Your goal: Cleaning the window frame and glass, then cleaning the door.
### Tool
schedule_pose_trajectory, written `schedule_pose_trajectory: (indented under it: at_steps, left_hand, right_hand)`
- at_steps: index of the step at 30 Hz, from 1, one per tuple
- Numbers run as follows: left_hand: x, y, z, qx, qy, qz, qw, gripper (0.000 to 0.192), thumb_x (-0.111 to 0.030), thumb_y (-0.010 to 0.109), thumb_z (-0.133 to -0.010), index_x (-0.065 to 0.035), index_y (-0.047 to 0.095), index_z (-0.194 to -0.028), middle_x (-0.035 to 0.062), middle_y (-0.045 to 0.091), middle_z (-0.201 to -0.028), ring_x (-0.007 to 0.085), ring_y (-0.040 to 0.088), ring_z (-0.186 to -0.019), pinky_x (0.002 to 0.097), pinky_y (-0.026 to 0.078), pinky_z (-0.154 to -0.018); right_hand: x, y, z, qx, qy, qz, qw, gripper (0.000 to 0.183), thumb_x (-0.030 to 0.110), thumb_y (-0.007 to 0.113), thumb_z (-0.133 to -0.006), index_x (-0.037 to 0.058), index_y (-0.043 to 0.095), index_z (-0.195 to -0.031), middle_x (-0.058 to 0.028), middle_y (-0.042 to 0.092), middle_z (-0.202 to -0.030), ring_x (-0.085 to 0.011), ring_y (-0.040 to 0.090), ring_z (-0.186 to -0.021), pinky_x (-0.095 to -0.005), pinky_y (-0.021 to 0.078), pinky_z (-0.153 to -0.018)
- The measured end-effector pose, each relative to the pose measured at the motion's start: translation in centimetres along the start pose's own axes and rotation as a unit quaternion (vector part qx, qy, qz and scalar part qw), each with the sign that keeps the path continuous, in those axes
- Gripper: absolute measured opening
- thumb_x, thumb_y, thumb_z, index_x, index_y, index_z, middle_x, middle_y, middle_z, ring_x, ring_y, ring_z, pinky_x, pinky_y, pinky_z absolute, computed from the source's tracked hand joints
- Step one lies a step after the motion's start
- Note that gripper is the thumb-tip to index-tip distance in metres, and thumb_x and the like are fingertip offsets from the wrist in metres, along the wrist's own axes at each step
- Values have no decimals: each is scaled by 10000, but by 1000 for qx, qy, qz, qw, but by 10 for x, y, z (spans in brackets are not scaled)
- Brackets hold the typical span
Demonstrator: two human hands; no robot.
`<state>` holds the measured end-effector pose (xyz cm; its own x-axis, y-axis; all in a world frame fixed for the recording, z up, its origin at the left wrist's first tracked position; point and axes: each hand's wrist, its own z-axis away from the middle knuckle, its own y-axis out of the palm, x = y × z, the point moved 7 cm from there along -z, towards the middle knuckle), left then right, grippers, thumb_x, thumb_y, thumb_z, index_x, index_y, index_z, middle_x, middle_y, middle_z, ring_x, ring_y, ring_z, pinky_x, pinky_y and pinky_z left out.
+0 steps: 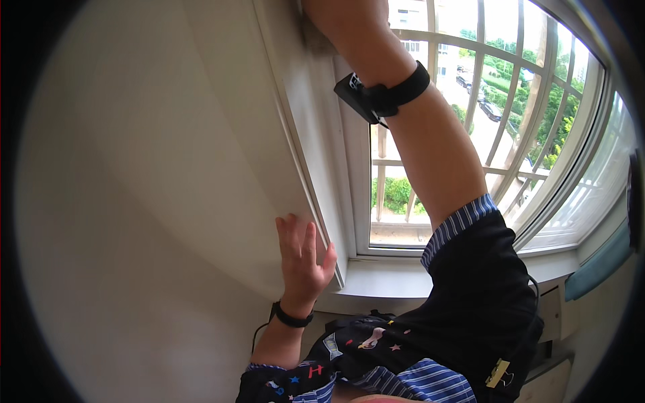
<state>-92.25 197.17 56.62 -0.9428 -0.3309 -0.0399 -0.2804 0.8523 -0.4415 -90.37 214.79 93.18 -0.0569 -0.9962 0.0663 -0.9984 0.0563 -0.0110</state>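
My left hand [305,257] rests near the white wall [201,151], fingers apart and nothing in them, beside the raised window trim [302,166]. A black band circles that wrist. My right arm reaches up across the window [504,75]. At the top edge only the lower part of my right hand [347,15] shows, close to the top of the trim; its fingers are cut off. A blurred grey-brown patch [318,40] lies just under it, and I cannot tell what it is. A black strap [413,88] with a small black device [359,98] sits on the right forearm.
Metal security bars [478,40] stand outside the glass. Below the window runs a white sill [388,277]. At the right hangs a blue-green cloth-like strip [599,262]. A gold binder clip [498,374] holds a cable on my black shirt [473,292].
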Motion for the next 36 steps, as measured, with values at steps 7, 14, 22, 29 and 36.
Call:
schedule_pose_trajectory:
  at_steps: [7, 14, 22, 29, 36]
  left_hand:
    - [-5, -23, 4, -18, -13, 50, 999, 656, -156, 708, -887, 3, 471, -1478, 320, 432, -1519, 511, 440, -1423, 543, 464, -1126]
    - [-15, -19, 4, 15, 3, 78, 997, 603, -161, 706, -876, 13, 510, -1418, 329, 426, -1524, 509, 450, -1415, 547, 457, -1129]
    - [-19, -18, 5, 41, 6, 94, 995, 589, -140, 732, -855, 2, 538, -1393, 312, 427, -1524, 506, 440, -1418, 556, 462, -1128]
    - [-19, -11, 7, 20, 2, 81, 997, 606, -142, 765, -843, -43, 561, -1405, 291, 408, -1554, 493, 429, -1439, 535, 452, -1141]
    - [-15, -7, 18, 98, 7, 53, 994, 786, -219, 807, -823, -100, 479, -1528, 317, 275, -1622, 555, 332, -1467, 583, 407, -1162]
  right_hand:
    - [-6, 5, 101, 39, -77, 58, 995, 424, 69, 639, -868, 94, 647, -1291, -136, 588, -1132, -345, 651, -1037, -425, 619, -770]
    - [-11, -6, 90, 98, -105, 62, 988, 465, 89, 668, -870, 97, 626, -1333, -129, 585, -1148, -322, 646, -1068, -417, 618, -793]
    - [-9, 1, 16, 22, -73, 48, 996, 461, 139, 715, -857, 132, 634, -1310, -138, 567, -1187, -329, 640, -1106, -421, 623, -816]
    - [2, 8, -45, -2, -17, 88, 996, 383, 139, 661, -878, 98, 622, -1256, -178, 557, -1269, -360, 609, -1163, -444, 620, -838]
    - [9, 4, -40, 30, -100, 160, 981, 327, 162, 657, -901, 110, 645, -1224, -151, 573, -1218, -321, 640, -1114, -409, 630, -819]
